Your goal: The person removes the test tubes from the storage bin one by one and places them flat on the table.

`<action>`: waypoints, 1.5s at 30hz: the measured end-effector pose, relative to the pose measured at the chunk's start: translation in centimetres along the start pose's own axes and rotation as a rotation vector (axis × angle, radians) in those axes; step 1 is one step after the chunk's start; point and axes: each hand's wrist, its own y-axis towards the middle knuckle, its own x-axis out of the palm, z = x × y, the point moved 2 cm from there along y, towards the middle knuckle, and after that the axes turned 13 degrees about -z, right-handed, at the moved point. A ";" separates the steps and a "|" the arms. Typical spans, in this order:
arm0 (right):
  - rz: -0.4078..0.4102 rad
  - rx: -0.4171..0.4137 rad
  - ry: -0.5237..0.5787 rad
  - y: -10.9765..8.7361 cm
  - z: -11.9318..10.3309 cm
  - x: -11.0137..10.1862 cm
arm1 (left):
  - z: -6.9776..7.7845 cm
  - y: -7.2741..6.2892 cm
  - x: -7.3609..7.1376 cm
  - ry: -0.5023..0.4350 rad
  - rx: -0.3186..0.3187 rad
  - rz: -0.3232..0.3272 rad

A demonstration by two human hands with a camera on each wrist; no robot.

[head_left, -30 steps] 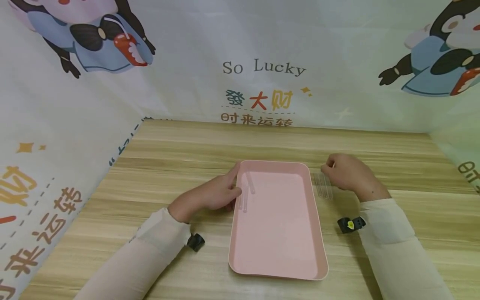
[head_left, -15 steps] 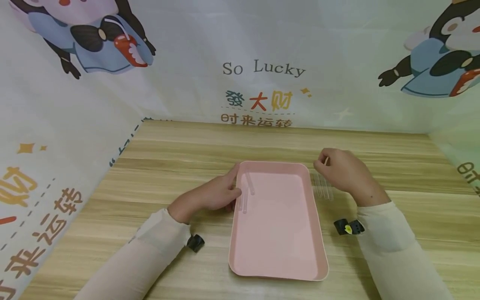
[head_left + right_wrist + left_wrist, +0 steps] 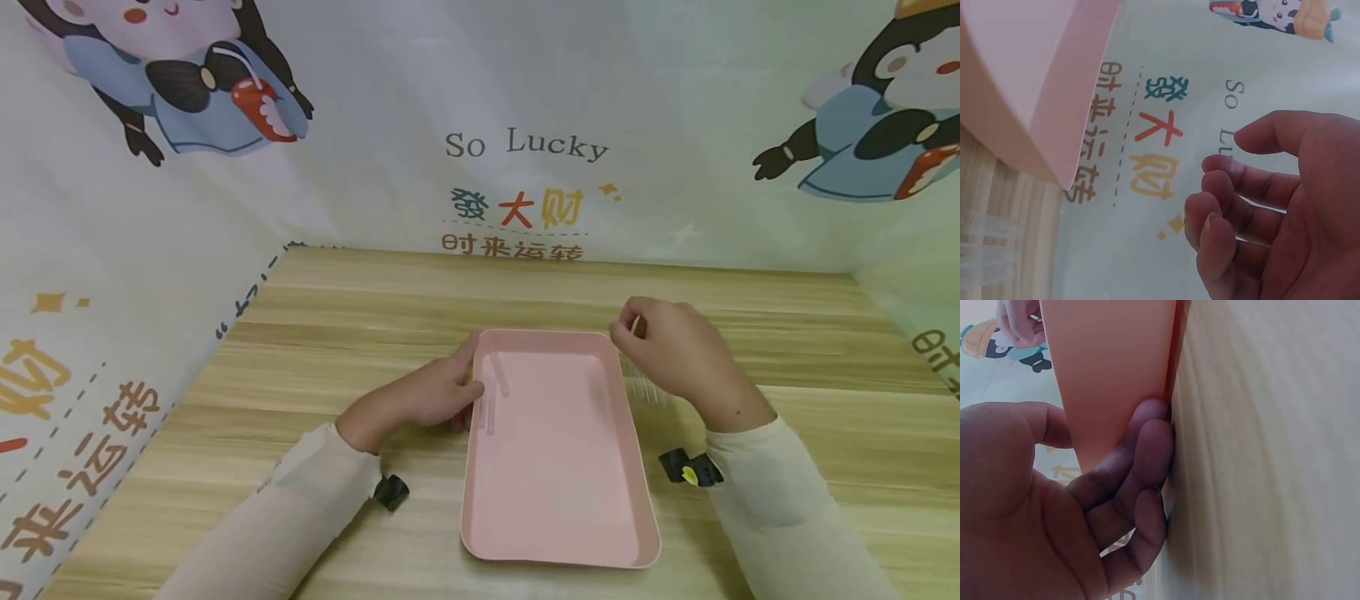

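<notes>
My left hand (image 3: 435, 390) grips the left rim of a pink tray (image 3: 555, 492), its fingers (image 3: 1154, 450) bent against the outer wall. Inside the tray, several thin clear tubes (image 3: 491, 414) lie along the left side. Another row of clear tubes (image 3: 647, 388) lies on the table just outside the right wall. Above the tray's far right corner is my right hand (image 3: 663, 342), its fingers curled and the thumb close to the index fingertip. In the right wrist view a narrow gap separates thumb and index finger (image 3: 1250, 175); I cannot tell whether a clear tube is pinched there.
The wood-grain table (image 3: 360, 300) extends around the tray on all sides. Printed cloth (image 3: 375, 108) with cartoon figures and lettering hangs upright at the back and along both sides. Black straps with small devices (image 3: 697, 468) sit at the wrists.
My right hand has moved left from above the loose tubes to the tray's far right corner. The left hand keeps its grip on the tray, and the head view has tilted slightly.
</notes>
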 end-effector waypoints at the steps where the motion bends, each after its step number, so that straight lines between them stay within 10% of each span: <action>1: 0.003 -0.005 0.004 0.0 -0.3 0.0 | 0.0 0.0 0.0 0.004 0.000 0.002; 21: -0.016 -0.149 0.039 2.5 -6.5 3.6 | -0.6 0.1 0.3 -0.007 0.037 0.015; 45: -0.157 -0.096 -0.067 6.4 -6.7 7.8 | -0.4 0.2 0.4 -0.009 0.026 0.008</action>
